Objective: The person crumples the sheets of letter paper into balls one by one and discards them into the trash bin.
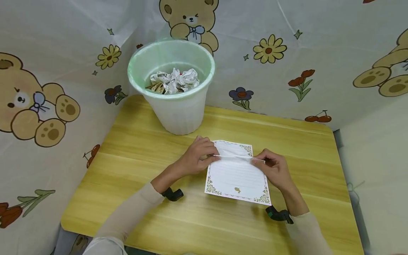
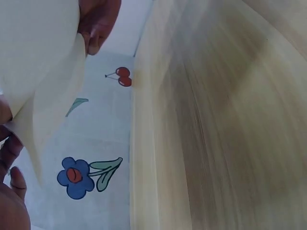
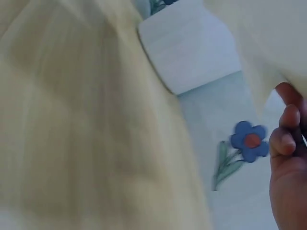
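Observation:
A white sheet of lined letter paper (image 1: 237,177) with a gold leafy border is held above the table. My left hand (image 1: 202,154) pinches its left edge between thumb and fingers. At the opposite edge, the right hand (image 1: 274,168) pinches the paper in the same way. Between the two hands runs a raised crease, with the far part of the sheet bent behind it. From the left wrist, the paper (image 2: 41,52) shows its plain underside, pulled into folds. The right wrist view catches the curled fingers of the right hand (image 3: 290,163) under the paper (image 3: 268,38).
A pale green-white bin (image 1: 181,113) stands at the back left of the wooden table (image 1: 153,223). Crumpled paper (image 1: 175,81) lies inside it. Behind the table hangs a cloth (image 1: 242,21) printed with bears and flowers. Each wrist wears a black camera mount.

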Motion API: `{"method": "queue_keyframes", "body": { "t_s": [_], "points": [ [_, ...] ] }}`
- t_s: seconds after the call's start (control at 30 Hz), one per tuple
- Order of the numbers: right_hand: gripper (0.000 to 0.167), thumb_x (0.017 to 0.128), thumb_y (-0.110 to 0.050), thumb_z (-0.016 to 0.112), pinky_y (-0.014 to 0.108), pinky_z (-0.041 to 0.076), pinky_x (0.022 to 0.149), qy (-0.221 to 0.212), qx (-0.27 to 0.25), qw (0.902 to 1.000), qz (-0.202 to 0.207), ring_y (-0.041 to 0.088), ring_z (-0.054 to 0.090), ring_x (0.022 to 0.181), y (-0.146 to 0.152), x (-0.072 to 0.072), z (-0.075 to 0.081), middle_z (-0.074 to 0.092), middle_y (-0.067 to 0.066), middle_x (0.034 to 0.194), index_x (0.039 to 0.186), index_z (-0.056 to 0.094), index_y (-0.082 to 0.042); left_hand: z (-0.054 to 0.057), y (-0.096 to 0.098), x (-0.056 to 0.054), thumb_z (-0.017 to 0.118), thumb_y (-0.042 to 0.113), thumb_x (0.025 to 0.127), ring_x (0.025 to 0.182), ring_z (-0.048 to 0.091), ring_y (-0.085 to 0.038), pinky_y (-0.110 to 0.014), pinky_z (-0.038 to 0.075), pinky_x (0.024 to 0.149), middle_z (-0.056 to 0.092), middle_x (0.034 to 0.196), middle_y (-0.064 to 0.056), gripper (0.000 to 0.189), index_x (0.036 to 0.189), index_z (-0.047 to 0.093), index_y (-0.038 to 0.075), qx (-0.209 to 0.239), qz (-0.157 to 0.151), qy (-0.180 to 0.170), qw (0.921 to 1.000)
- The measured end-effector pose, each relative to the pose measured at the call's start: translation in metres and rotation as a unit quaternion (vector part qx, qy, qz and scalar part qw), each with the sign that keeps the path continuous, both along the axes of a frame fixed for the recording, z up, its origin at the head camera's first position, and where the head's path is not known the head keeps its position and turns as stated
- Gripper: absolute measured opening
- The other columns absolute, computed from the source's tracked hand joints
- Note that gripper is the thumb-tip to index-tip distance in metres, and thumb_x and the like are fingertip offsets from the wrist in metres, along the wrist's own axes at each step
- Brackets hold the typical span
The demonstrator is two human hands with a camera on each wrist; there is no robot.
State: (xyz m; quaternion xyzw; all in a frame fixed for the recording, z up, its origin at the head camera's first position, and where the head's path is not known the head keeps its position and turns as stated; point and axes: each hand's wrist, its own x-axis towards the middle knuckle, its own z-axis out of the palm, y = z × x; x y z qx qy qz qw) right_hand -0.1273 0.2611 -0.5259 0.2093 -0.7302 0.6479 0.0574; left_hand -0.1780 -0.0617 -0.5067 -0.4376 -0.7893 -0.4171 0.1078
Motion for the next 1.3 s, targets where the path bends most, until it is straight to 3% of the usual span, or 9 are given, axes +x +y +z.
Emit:
{"method": "queue_keyframes", "body": {
  "t_s": [0.27, 0.43, 0.53, 0.67, 0.8, 0.9, 1.0, 1.1, 1.3],
  "points": [
    [0.005, 0.091, 0.011, 0.078, 0.025, 0.029, 0.049, 0.084, -0.023, 0.9942, -0.063, 0.007, 0.045, 0.061, -0.02, 0.003, 0.021, 0.069, 0.003, 0.078, 0.088, 0.075, 0.01, 0.006, 0.005, 0.006, 0.081, 0.013, 0.096, 0.08, 0.058, -0.011, -0.03, 0.039, 0.082, 0.073, 0.084, 0.004, 0.006, 0.092, 0.079, 0.016, 0.055, 0.016, -0.032, 0.9979],
    [0.004, 0.091, 0.014, 0.076, 0.016, 0.045, 0.057, 0.1, -0.031, 0.9904, -0.09, 0.006, 0.059, 0.068, -0.053, 0.002, 0.017, 0.073, 0.008, 0.082, 0.089, 0.076, 0.011, -0.002, 0.023, 0.015, 0.079, 0.007, 0.097, 0.078, 0.061, -0.008, -0.023, 0.054, 0.076, 0.074, 0.087, -0.001, 0.005, 0.099, 0.078, 0.011, 0.097, -0.033, -0.072, 0.9921],
    [0.01, 0.092, 0.017, 0.072, 0.015, 0.056, 0.067, 0.099, -0.028, 0.9901, -0.096, 0.005, 0.067, 0.074, -0.07, 0.004, 0.013, 0.075, 0.01, 0.085, 0.093, 0.077, 0.009, -0.006, 0.033, 0.02, 0.075, 0.007, 0.101, 0.082, 0.066, -0.009, -0.022, 0.058, 0.077, 0.077, 0.095, -0.005, 0.005, 0.103, 0.078, 0.009, 0.103, -0.054, -0.099, 0.9883],
    [0.024, 0.094, 0.019, 0.068, 0.018, 0.061, 0.081, 0.075, -0.015, 0.9948, -0.067, 0.007, 0.072, 0.087, -0.076, 0.008, 0.014, 0.077, 0.012, 0.096, 0.11, 0.079, 0.005, -0.007, 0.034, 0.022, 0.071, 0.004, 0.103, 0.089, 0.074, -0.013, -0.025, 0.062, 0.082, 0.08, 0.102, -0.008, 0.01, 0.106, 0.079, 0.008, 0.122, -0.042, -0.144, 0.9811],
    [0.05, 0.087, 0.01, 0.083, 0.023, 0.057, 0.092, 0.044, 0.064, 0.9964, -0.033, 0.011, 0.068, 0.108, -0.07, 0.014, 0.02, 0.076, 0.008, 0.117, 0.133, 0.075, -0.006, -0.003, 0.025, 0.02, 0.067, 0.004, 0.105, 0.101, 0.077, -0.017, -0.03, 0.064, 0.09, 0.08, 0.112, -0.013, 0.014, 0.113, 0.078, 0.005, 0.14, -0.042, -0.213, 0.9661],
    [0.07, 0.076, 0.001, 0.096, 0.027, 0.056, 0.092, 0.06, 0.141, 0.9874, -0.04, 0.013, 0.065, 0.117, -0.068, 0.017, 0.022, 0.075, 0.005, 0.125, 0.14, 0.072, -0.015, -0.001, 0.021, 0.019, 0.064, 0.005, 0.107, 0.111, 0.075, -0.018, -0.031, 0.063, 0.095, 0.078, 0.122, -0.017, 0.017, 0.118, 0.076, 0.003, 0.147, -0.057, -0.26, 0.9526],
    [0.071, 0.074, -0.002, 0.098, 0.026, 0.057, 0.089, 0.096, 0.175, 0.9779, -0.06, 0.015, 0.067, 0.112, -0.072, 0.018, 0.02, 0.075, 0.005, 0.12, 0.139, 0.072, -0.014, 0.001, 0.02, 0.019, 0.062, 0.004, 0.108, 0.115, 0.074, -0.02, -0.032, 0.063, 0.097, 0.077, 0.126, -0.02, 0.019, 0.121, 0.075, 0.001, 0.152, -0.07, -0.282, 0.9446],
    [0.061, 0.075, 0.002, 0.095, 0.022, 0.057, 0.086, 0.13, 0.175, 0.9724, -0.083, 0.017, 0.071, 0.1, -0.078, 0.019, 0.018, 0.076, 0.008, 0.109, 0.132, 0.075, -0.009, 0.003, 0.02, 0.019, 0.063, 0.001, 0.107, 0.117, 0.075, -0.024, -0.034, 0.063, 0.098, 0.077, 0.126, -0.023, 0.02, 0.122, 0.075, -0.002, 0.152, -0.074, -0.285, 0.9435],
    [0.044, 0.075, 0.013, 0.086, 0.022, 0.057, 0.07, 0.213, 0.136, 0.9596, -0.124, 0.022, 0.071, 0.075, -0.084, 0.016, 0.013, 0.079, 0.013, 0.092, 0.117, 0.08, 0.0, 0.008, 0.021, 0.02, 0.07, 0.001, 0.103, 0.112, 0.078, -0.021, -0.03, 0.064, 0.095, 0.08, 0.12, -0.019, 0.018, 0.118, 0.079, -0.002, 0.142, -0.056, -0.252, 0.9557]
  ]
}}
